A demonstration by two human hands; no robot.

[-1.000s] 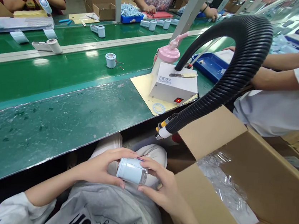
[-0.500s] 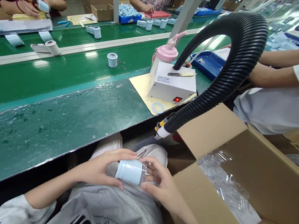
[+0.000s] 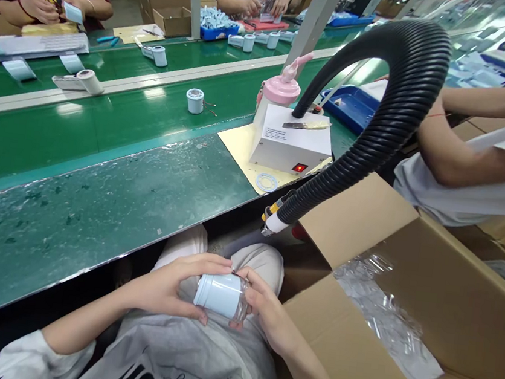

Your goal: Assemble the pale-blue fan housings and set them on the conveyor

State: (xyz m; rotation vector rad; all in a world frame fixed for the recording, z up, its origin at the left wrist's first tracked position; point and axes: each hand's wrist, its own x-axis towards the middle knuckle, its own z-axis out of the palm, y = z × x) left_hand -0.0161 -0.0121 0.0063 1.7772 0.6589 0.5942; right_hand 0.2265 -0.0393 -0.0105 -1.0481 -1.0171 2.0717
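Note:
Over my lap, a light blue cylindrical housing (image 3: 218,294) lies on its side between my hands. My left hand (image 3: 178,283) is closed round its left end, fingers along the top and thumb below. At the right end, a clear plastic cup (image 3: 242,301) sits against the housing, and my right hand (image 3: 266,308) grips it with the thumb and curled fingers. A thin dark wire shows at the top edge near my fingertips. The inside of the housing is hidden from view.
A black flexible hose (image 3: 409,92) arches from a white box (image 3: 292,142) down beside my knees. An open carton (image 3: 354,341) with clear plastic parts (image 3: 384,314) stands at right. On the green belt (image 3: 144,101) rides a blue cylinder (image 3: 194,101) with wires. Co-workers sit opposite and at right.
My right fingers have closed in and shifted round the clear cup; my left hand stays put. The wired cylinder on the belt has moved slightly right. The far co-worker's hands now hold a clear part.

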